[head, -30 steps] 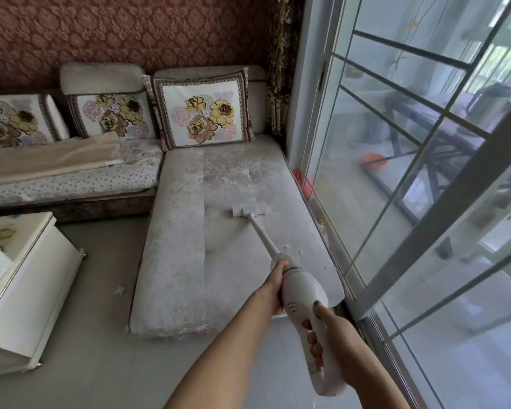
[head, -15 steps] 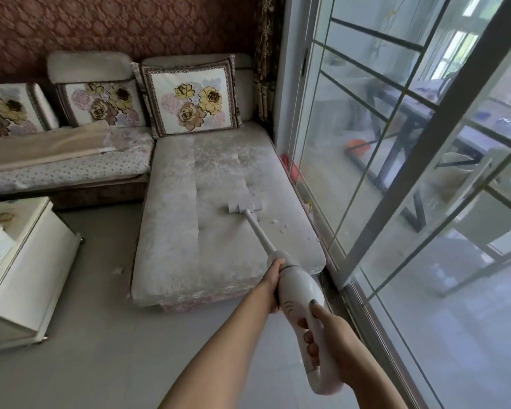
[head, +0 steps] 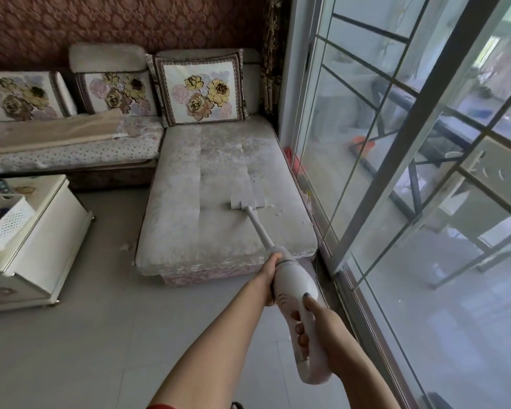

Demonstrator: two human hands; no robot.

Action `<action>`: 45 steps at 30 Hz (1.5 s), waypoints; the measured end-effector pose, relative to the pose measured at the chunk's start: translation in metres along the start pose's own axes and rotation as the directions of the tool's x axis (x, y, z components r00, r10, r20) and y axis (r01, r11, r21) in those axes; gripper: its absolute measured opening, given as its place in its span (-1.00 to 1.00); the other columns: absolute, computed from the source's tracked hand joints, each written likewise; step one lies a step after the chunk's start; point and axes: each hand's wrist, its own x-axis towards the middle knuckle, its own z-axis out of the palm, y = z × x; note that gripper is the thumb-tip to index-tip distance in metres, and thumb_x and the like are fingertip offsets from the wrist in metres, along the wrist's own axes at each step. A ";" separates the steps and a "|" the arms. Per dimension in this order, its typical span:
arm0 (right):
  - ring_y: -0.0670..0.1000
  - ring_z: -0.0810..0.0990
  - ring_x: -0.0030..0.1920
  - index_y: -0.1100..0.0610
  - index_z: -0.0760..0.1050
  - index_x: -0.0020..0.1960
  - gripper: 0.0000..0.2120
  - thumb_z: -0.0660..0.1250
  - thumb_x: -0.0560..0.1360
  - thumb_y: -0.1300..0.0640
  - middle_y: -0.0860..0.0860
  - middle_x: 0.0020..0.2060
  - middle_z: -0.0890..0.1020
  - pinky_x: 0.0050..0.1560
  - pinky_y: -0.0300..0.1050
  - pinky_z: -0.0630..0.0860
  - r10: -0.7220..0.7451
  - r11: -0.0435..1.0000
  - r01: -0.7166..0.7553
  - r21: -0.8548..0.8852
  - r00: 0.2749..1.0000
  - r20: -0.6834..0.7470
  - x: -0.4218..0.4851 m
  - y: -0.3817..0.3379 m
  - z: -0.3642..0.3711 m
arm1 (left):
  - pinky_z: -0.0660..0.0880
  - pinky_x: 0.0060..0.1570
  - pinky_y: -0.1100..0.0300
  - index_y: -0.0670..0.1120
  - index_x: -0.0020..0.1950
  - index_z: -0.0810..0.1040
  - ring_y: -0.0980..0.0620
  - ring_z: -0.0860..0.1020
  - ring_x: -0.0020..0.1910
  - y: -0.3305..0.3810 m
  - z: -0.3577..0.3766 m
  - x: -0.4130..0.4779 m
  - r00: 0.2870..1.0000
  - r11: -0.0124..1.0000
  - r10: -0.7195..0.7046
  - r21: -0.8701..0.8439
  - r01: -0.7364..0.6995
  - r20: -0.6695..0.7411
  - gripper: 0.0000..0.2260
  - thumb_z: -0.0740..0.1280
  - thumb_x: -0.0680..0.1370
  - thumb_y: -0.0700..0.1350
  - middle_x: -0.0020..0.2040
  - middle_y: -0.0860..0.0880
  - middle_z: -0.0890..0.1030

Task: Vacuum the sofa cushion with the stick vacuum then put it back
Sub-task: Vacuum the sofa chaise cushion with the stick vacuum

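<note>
A grey tiled floor (head: 80,343) fills the lower left, and a glass sliding door (head: 401,178) with dark bars runs down the right side. An L-shaped sofa (head: 71,149) sits against red patterned wallpaper (head: 124,22), its long cushion (head: 219,202) reaching toward the camera just beside the door. A white cabinet (head: 39,240) stands on the floor at the left, apart from the sofa, with a white basket (head: 3,214) on top. Three flowered pillows lean on the sofa back; the nearest pillow (head: 199,90) stands at the far end of the cushion. A folded beige blanket (head: 59,132) lies on the left seat. The white vacuum (head: 289,287) points away from the person, its body above the floor at the cushion's near edge, its thin tube slanting up over the cushion. Its flat head (head: 247,200) rests on the cushion's right half, with small white scraps (head: 278,212) just beside it. The right hand (head: 316,329) is closed around the rear handle, thumb laid along the top. The left hand (head: 270,276) is wrapped around the body's front left side, near the tube. A white scrap (head: 125,247) lies on the floor by the cushion's near left corner.
</note>
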 end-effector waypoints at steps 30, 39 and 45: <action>-0.02 0.38 -0.59 0.30 0.53 -0.18 -0.59 0.21 0.57 -0.04 0.07 -0.51 0.46 -0.48 -0.21 0.31 -0.168 0.986 0.166 -0.033 0.982 -0.091 -0.110 0.115 -0.116 | 0.52 -0.31 0.17 -0.13 0.23 0.53 -0.10 0.61 -0.20 -0.155 0.078 -0.081 0.995 0.996 0.086 -0.033 -0.084 0.047 -0.40 0.24 0.46 0.34 -0.16 -0.16 0.63; 0.01 0.39 -0.55 0.29 0.53 -0.26 -0.57 0.22 0.58 -0.05 0.11 -0.48 0.47 -0.42 -0.18 0.31 -0.143 0.990 0.141 -0.025 0.983 -0.111 -0.108 0.105 -0.147 | 0.55 -0.22 0.14 -0.14 0.32 0.50 -0.14 0.61 -0.01 -0.162 0.111 -0.072 0.998 0.999 0.054 0.002 -0.054 0.031 -0.31 0.26 0.42 0.36 0.00 -0.19 0.64; -0.03 0.34 -0.63 0.29 0.51 -0.23 -0.55 0.19 0.58 -0.07 0.07 -0.56 0.44 -0.47 -0.20 0.27 -0.077 0.997 0.076 -0.011 0.994 -0.077 -0.091 0.096 -0.147 | 0.55 -0.20 0.15 -0.13 0.31 0.51 -0.14 0.60 -0.01 -0.153 0.113 -0.057 0.999 0.999 0.041 0.020 -0.042 0.012 -0.32 0.26 0.42 0.36 -0.01 -0.19 0.63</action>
